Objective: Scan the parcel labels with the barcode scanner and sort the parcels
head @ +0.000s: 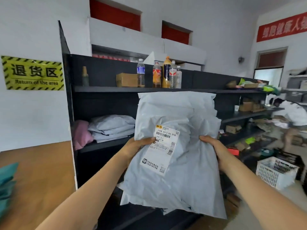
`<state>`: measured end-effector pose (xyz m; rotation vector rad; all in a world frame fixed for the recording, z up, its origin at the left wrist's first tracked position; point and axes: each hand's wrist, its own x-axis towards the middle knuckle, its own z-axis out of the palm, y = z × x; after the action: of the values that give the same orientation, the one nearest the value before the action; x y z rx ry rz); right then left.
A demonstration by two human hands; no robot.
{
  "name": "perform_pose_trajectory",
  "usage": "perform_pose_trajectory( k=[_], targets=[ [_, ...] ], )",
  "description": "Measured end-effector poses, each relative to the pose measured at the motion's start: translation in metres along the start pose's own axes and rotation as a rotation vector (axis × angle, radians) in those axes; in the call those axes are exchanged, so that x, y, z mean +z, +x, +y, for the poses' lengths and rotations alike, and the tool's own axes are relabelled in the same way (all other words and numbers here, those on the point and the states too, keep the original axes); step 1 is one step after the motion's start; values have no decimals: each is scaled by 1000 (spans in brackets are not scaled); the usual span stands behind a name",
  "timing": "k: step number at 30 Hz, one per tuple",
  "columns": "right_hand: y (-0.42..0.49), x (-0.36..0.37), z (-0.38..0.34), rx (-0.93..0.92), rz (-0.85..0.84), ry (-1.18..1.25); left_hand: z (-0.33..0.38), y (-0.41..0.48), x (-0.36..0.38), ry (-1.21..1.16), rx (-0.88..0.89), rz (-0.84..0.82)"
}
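Head view: grey parcel [176, 155] held up near and central, in front of dark shelving [106, 89], label [163, 148] facing the camera. Gripped at mid-height by left hand [137, 146] and right hand [214, 146], thumbs pressed on the front, other fingers hidden behind the film, presumably curled round the edges. Likely trouble: left thumb touching the label's edge just beside the top barcode, enough to block a read if slid further right; crumpled film and a creased label, enough to bend the code and spoil a scan; soft, sagging bag pinched only at its sides, liable to slip on release of either hand to fetch the scanner, none in view. Counts: one parcel in hand, one label, at least two barcode strips on it, two hands. Further out: one stack of grey parcels [111, 127] on a shelf to the left, at least three, exact number unclear; one pink bundle [81, 133] just beside it; six bottles [156, 75] and one cardboard box [126, 80] on the top shelf; one white crate [275, 171] near right; one yellow sign [32, 73] far left; one other person [292, 115] far right.
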<state>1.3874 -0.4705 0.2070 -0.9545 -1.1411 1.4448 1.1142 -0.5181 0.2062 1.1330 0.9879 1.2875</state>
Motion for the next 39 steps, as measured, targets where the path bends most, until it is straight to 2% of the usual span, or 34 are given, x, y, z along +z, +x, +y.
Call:
perform_pose_trajectory(
  k=[7, 12, 19, 24, 28, 30, 32, 34, 39],
  targets=[
    [173, 11, 3, 56, -111, -44, -12, 131, -41, 6, 37, 200],
    [285, 6, 5, 110, -160, -72, -19, 227, -63, 67, -41, 262],
    [456, 1, 2, 139, -222, -233, -21, 363, -82, 197, -96, 565],
    [564, 32, -13, 128, -314, -301, 24, 434, -100, 410, -140, 733],
    [630, 71, -14, 143, -429, -354, 54, 477, -131, 552, -202, 775],
    [652, 93, -2, 165, -449, -420, 53, 490, -148, 746, -263, 840],
    [667, 107, 20, 203, -419, -510, 44, 495, -157, 1055, -329, 932],
    [672, 113, 35, 175, -407, -580, 34, 494, -162, 1222, -295, 1014],
    [676, 120, 24, 28, -380, -753, 26, 486, -154, 1345, -94, 852]
  ],
)
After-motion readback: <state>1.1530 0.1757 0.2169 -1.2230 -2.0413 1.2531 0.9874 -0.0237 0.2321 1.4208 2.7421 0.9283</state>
